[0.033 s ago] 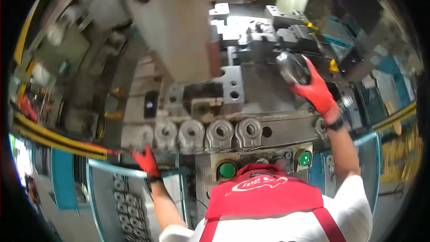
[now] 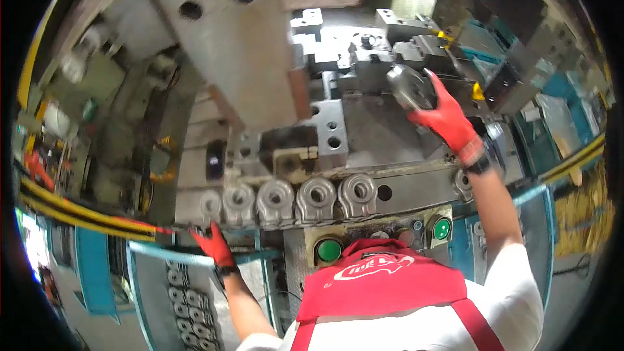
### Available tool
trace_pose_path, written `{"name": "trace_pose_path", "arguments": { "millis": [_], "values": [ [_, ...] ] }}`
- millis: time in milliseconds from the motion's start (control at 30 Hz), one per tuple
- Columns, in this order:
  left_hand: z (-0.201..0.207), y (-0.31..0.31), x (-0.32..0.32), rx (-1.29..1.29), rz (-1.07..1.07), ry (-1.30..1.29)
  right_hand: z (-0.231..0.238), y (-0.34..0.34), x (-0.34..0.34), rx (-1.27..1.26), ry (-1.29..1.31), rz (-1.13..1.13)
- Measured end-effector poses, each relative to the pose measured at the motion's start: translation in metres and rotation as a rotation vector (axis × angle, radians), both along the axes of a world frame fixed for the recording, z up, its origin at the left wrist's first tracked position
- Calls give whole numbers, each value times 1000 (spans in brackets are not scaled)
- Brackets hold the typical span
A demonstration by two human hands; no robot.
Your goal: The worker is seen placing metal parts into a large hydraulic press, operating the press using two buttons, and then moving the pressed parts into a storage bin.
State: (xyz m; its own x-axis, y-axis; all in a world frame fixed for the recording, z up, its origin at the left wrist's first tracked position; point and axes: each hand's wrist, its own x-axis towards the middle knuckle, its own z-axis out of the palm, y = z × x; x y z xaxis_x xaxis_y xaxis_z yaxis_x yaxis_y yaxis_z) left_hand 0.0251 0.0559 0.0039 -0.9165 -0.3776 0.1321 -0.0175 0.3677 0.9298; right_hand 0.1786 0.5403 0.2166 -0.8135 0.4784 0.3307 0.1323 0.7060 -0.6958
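My right hand (image 2: 448, 117), in a red glove, is closed on a grey metal ring-shaped part (image 2: 406, 91), held tilted above the machine's flat metal bed (image 2: 374, 127). Beyond it are the bright metal die blocks (image 2: 374, 68). My left hand (image 2: 218, 248), also red-gloved, is at the front edge of the ledge with thumb and finger apart. Closest to it is a metal ring part (image 2: 210, 205) at the left end of a row. Along that row sit several more ring parts with square-ended lugs, among them one ring part (image 2: 316, 196) near the middle.
A control box with a green button (image 2: 329, 250) and a lit green button (image 2: 442, 228) lies between me and the ledge. A bin (image 2: 146, 286) at lower left holds several ring parts. A large steel column (image 2: 250, 58) rises left of centre. Yellow-black bars (image 2: 84, 211) flank both sides.
The whole view has shifted slightly. My right hand has carried the ring part a little farther away and left, toward the die blocks. My left hand stays near the row's left end.
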Motion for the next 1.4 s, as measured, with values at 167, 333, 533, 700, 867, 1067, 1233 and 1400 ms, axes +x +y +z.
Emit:
{"name": "trace_pose_path", "arguments": {
  "millis": [167, 333, 533, 700, 867, 1067, 1233, 1400],
  "values": [
    [-40, -24, 41, 91, 111, 67, 27, 37, -103, 239, -240, -217],
    [-87, -31, 80, -38, 212, -165, 39, 44, -180, 228, -443, -405],
    [-116, -24, 112, 282, 248, -153, -25, 105, -265, 211, -649, -271],
    [-132, -18, 105, 66, 207, -267, -83, 167, -306, 749, -794, 95],
    [-134, -15, 113, 295, 230, -252, 4, 58, -219, 454, -608, -59],
    [-146, 10, 112, 168, 23, -265, -9, 11, -115, 348, -254, -27],
    [-121, 35, 139, 301, -95, -395, -42, -55, 42, 128, 7, 92],
    [-100, 55, 171, 188, -594, -590, -178, -52, 201, -206, 40, -612]
  ]
}}
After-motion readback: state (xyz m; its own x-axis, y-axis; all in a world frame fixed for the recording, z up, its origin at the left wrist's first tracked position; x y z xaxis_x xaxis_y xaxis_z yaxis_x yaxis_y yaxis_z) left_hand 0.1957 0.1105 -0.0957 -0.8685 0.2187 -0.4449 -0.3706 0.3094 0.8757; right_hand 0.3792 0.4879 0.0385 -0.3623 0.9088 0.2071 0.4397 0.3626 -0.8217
